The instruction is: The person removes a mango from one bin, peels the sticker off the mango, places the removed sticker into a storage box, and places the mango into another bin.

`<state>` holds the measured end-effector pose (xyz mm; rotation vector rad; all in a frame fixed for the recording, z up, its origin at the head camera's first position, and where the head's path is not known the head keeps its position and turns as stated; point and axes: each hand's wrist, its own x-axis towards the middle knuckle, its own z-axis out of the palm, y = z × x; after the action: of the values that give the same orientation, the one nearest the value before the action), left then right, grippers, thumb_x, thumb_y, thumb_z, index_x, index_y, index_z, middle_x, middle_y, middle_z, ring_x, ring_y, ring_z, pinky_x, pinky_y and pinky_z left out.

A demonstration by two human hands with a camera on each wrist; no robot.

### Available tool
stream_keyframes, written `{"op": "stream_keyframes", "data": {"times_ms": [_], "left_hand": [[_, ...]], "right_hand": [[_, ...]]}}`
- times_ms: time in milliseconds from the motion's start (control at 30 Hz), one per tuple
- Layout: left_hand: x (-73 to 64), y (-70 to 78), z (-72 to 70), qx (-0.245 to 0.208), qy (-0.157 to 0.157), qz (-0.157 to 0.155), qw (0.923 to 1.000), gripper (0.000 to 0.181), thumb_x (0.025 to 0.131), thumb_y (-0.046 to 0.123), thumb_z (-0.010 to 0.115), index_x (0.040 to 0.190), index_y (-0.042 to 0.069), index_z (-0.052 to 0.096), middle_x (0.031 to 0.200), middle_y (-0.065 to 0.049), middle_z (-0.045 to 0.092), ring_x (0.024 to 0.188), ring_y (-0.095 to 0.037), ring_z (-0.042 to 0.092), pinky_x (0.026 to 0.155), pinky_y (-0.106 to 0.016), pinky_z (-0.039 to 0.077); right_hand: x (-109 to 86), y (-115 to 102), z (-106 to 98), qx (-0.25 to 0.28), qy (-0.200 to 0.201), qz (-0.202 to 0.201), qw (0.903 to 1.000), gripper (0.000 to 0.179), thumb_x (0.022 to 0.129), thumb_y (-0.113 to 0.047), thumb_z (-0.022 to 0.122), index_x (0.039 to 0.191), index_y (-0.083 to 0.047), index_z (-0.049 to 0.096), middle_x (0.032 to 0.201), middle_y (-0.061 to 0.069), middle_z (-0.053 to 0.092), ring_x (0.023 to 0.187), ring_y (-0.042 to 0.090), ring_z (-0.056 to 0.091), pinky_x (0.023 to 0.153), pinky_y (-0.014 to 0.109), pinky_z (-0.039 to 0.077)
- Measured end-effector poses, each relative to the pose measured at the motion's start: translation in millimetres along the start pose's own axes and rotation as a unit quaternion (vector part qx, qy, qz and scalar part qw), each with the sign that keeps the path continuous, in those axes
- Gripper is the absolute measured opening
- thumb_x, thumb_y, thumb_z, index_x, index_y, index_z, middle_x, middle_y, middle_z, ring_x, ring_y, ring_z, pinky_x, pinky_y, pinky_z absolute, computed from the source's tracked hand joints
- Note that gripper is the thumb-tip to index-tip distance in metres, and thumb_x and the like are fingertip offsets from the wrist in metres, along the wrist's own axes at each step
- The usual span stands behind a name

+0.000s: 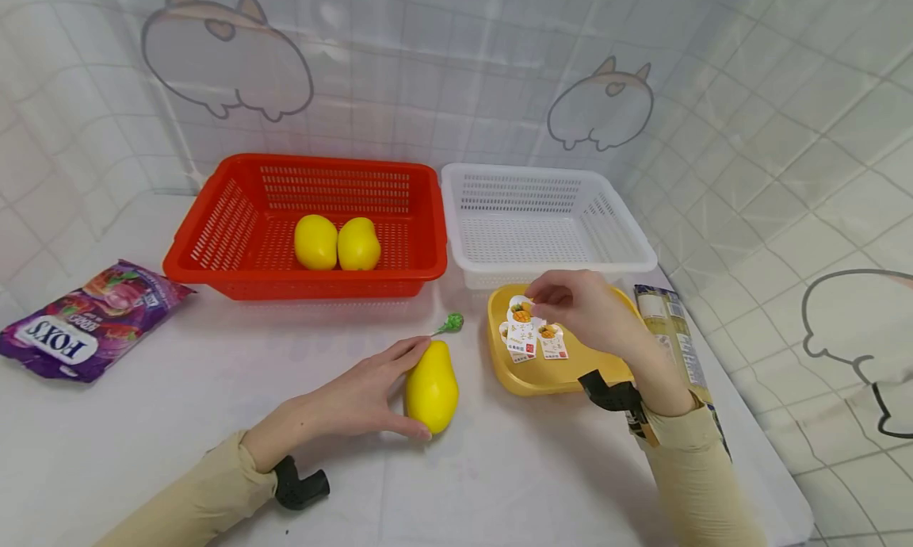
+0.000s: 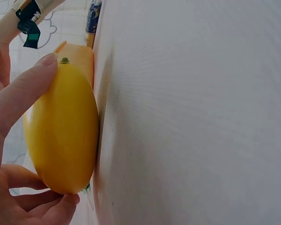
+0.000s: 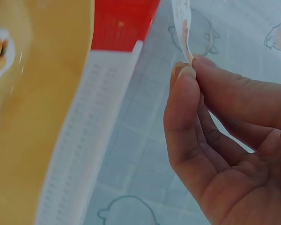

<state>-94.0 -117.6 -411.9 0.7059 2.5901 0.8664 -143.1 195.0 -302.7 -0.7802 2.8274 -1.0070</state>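
Note:
My left hand (image 1: 349, 400) grips a yellow mango (image 1: 432, 388) that lies on the white-covered table. In the left wrist view, the thumb presses near the stem end of the mango (image 2: 65, 131) and other fingertips touch its opposite end. Over a yellow tray (image 1: 531, 387), my right hand (image 1: 588, 309) pinches a small white label, seen edge-on as a thin label (image 3: 181, 28) between thumb and fingertips in the right wrist view. More white labels (image 1: 553, 344) printed with a mango picture lie in the tray, partly overlapping.
Behind stand a red basket (image 1: 321, 285) holding two yellow mangoes (image 1: 316, 242) and a white basket (image 1: 545, 268). A purple snack bag (image 1: 93, 321) lies at left. Beside the left hand is a small green-headed item (image 1: 452, 323). Another package (image 1: 670, 325) is right of the tray.

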Motion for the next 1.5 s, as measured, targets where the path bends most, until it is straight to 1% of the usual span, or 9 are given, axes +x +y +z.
{"op": "stream_keyframes", "data": {"times_ms": [167, 333, 500, 633, 800, 967, 1200, 1333, 1500], "left_hand": [[0.0, 0.6, -0.6, -0.002, -0.001, -0.007, 1.0000, 0.124, 0.066, 0.067, 0.082, 0.161, 0.017, 0.019, 0.167, 0.002, 0.018, 0.150, -0.023, 0.029, 0.118, -0.050, 0.033], [0.0, 1.4, -1.0, -0.002, -0.002, -0.012, 0.9999, 0.124, 0.066, 0.066, 0.083, 0.161, 0.019, 0.019, 0.167, 0.004, 0.018, 0.150, -0.021, 0.028, 0.118, -0.049, 0.033], [0.5, 1.5, -0.9, -0.006, -0.004, -0.018, 0.9998, 0.123, 0.066, 0.066, 0.083, 0.161, 0.019, 0.020, 0.167, 0.004, 0.018, 0.150, -0.021, 0.028, 0.118, -0.049, 0.033], [0.7, 1.3, -1.0, -0.005, -0.004, -0.019, 0.9998, 0.124, 0.066, 0.066, 0.083, 0.161, 0.019, 0.020, 0.167, 0.004, 0.018, 0.150, -0.021, 0.028, 0.118, -0.049, 0.033], [0.7, 1.8, -1.3, -0.002, -0.005, -0.019, 0.9998, 0.124, 0.066, 0.067, 0.083, 0.161, 0.020, 0.019, 0.167, 0.004, 0.017, 0.150, -0.020, 0.027, 0.118, -0.049, 0.033], [-0.1, 2.5, -1.5, 0.000, -0.006, -0.018, 0.9998, 0.124, 0.066, 0.067, 0.082, 0.161, 0.019, 0.019, 0.167, 0.004, 0.017, 0.151, -0.020, 0.027, 0.118, -0.049, 0.033], [0.0, 2.6, -1.5, 0.001, -0.007, -0.015, 0.9999, 0.125, 0.066, 0.066, 0.083, 0.161, 0.016, 0.019, 0.167, 0.001, 0.018, 0.150, -0.022, 0.028, 0.118, -0.049, 0.033], [-0.4, 2.3, -1.3, 0.000, -0.008, -0.012, 0.9999, 0.124, 0.066, 0.066, 0.083, 0.161, 0.015, 0.020, 0.167, -0.001, 0.018, 0.150, -0.024, 0.028, 0.117, -0.051, 0.034], [-0.5, 2.9, -1.7, -0.002, -0.007, -0.014, 0.9999, 0.124, 0.066, 0.066, 0.083, 0.161, 0.017, 0.019, 0.167, 0.002, 0.018, 0.151, -0.022, 0.027, 0.118, -0.050, 0.033]], "right_hand": [[-2.0, 3.3, -12.6, -0.042, -0.001, 0.011, 0.9991, 0.011, 0.088, -0.001, 0.074, 0.099, -0.004, 0.072, 0.088, 0.004, 0.072, 0.078, 0.018, 0.066, 0.072, 0.025, 0.057], [-1.1, 9.1, -20.2, -0.060, -0.014, 0.029, 0.9977, 0.011, 0.087, -0.002, 0.075, 0.098, -0.004, 0.073, 0.087, 0.004, 0.071, 0.076, 0.017, 0.065, 0.071, 0.024, 0.056], [2.8, 16.8, -24.5, -0.075, -0.032, 0.035, 0.9960, 0.013, 0.086, -0.003, 0.077, 0.098, -0.003, 0.073, 0.086, 0.004, 0.071, 0.076, 0.017, 0.063, 0.070, 0.023, 0.055], [7.3, 22.4, -27.0, -0.086, -0.051, 0.035, 0.9944, 0.013, 0.085, -0.002, 0.077, 0.098, -0.003, 0.072, 0.085, 0.004, 0.070, 0.075, 0.017, 0.060, 0.069, 0.026, 0.054], [12.8, 32.0, -27.7, -0.096, -0.067, 0.041, 0.9923, 0.015, 0.084, -0.001, 0.077, 0.099, -0.001, 0.073, 0.086, 0.005, 0.070, 0.076, 0.018, 0.060, 0.071, 0.028, 0.056], [17.9, 43.8, -28.5, -0.113, -0.088, 0.050, 0.9884, 0.017, 0.081, -0.002, 0.080, 0.097, -0.001, 0.073, 0.082, 0.005, 0.068, 0.074, 0.019, 0.057, 0.070, 0.030, 0.054], [22.3, 60.0, -29.2, -0.120, -0.121, 0.064, 0.9833, 0.017, 0.081, -0.003, 0.081, 0.095, -0.002, 0.073, 0.081, 0.004, 0.068, 0.075, 0.019, 0.058, 0.071, 0.029, 0.054], [23.9, 66.7, -29.9, -0.130, -0.137, 0.065, 0.9799, 0.016, 0.081, -0.003, 0.081, 0.094, -0.002, 0.072, 0.079, 0.004, 0.066, 0.073, 0.019, 0.056, 0.069, 0.028, 0.052], [23.9, 76.8, -31.5, -0.134, -0.158, 0.074, 0.9755, 0.014, 0.082, -0.003, 0.080, 0.093, -0.002, 0.071, 0.078, 0.003, 0.065, 0.073, 0.017, 0.054, 0.068, 0.027, 0.050]]}}
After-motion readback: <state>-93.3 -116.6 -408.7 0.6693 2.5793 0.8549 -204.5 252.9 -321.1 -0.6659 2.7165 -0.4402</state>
